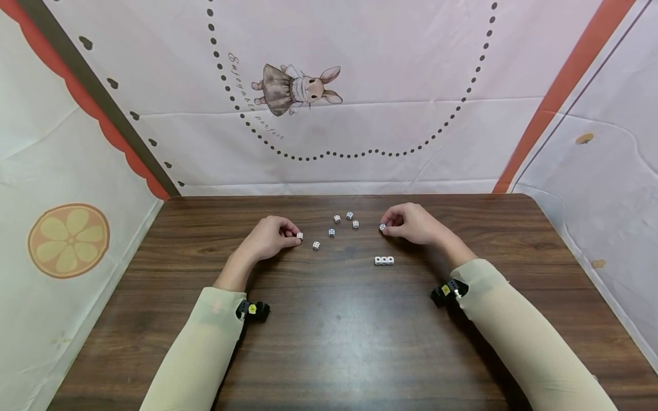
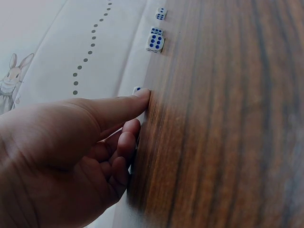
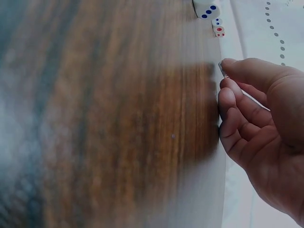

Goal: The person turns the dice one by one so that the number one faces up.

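Between thumb and fingers, my left hand (image 1: 271,237) pinches a small white die (image 1: 300,236) at the left of the scattered dice. In the left wrist view the thumb hides most of that die. On the other side, my right hand (image 1: 413,224) pinches another white die (image 1: 382,227) at the tabletop. Several loose dice lie between the hands, among them one die (image 1: 316,246) close to the left hand and another (image 1: 356,225) nearer the right. Three dice stand side by side in a short row (image 1: 384,261), nearer to me than the right hand.
The dark wooden table (image 1: 329,342) reaches back to a white printed cloth (image 1: 390,131) hung behind it, with more cloth at both sides. A small black camera is worn at each wrist, below the pale sleeves (image 1: 195,348).
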A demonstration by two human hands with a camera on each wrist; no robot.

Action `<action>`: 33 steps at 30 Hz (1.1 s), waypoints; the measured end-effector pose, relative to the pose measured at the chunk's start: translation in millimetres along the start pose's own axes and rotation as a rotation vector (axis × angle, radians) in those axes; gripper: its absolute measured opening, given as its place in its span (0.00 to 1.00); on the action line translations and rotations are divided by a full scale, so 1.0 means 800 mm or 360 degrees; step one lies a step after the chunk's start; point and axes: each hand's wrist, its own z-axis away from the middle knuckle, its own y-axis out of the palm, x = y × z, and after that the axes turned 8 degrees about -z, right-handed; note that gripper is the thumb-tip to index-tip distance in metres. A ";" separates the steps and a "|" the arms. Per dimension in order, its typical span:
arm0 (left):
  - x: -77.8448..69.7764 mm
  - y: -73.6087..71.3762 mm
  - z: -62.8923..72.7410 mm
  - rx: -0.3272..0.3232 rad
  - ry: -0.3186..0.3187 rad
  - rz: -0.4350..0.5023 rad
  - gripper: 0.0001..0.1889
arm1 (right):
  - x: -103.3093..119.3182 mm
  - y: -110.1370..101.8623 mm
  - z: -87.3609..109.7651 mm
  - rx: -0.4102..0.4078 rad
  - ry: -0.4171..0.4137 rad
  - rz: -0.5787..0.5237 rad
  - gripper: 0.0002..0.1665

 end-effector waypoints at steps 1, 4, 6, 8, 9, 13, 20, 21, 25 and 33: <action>0.000 0.000 0.000 -0.0002 -0.0002 0.0002 0.05 | -0.001 0.000 0.000 0.0000 0.0003 0.0003 0.06; 0.001 0.001 -0.001 -0.0002 0.0001 0.0001 0.05 | -0.002 -0.001 0.001 -0.0002 0.0005 0.0011 0.05; 0.000 0.000 -0.001 -0.0006 0.0004 0.0000 0.05 | -0.003 -0.002 0.001 0.0000 0.0006 0.0015 0.05; 0.001 0.000 -0.001 -0.0002 0.0011 -0.0004 0.05 | -0.002 -0.002 0.001 0.0006 0.0012 0.0017 0.05; 0.001 0.000 -0.001 -0.0003 0.0011 -0.0003 0.05 | -0.002 -0.003 0.001 0.0011 0.0016 0.0016 0.04; 0.001 0.001 -0.002 -0.0003 0.0015 -0.0001 0.05 | -0.004 -0.002 0.001 0.0023 0.0031 0.0018 0.05; 0.000 0.001 -0.002 -0.0003 0.0016 -0.0004 0.05 | -0.001 -0.001 -0.001 0.0025 0.0023 0.0040 0.10; 0.000 0.001 -0.002 -0.0004 0.0013 -0.0005 0.05 | 0.000 0.000 -0.002 0.0024 0.0017 0.0052 0.10; 0.000 0.000 -0.002 -0.0006 0.0008 0.0002 0.05 | 0.004 0.002 -0.003 0.0026 -0.0014 0.0099 0.11; 0.000 0.001 -0.001 0.0001 0.0006 0.0006 0.05 | 0.010 0.005 -0.004 0.0048 -0.0035 0.0124 0.09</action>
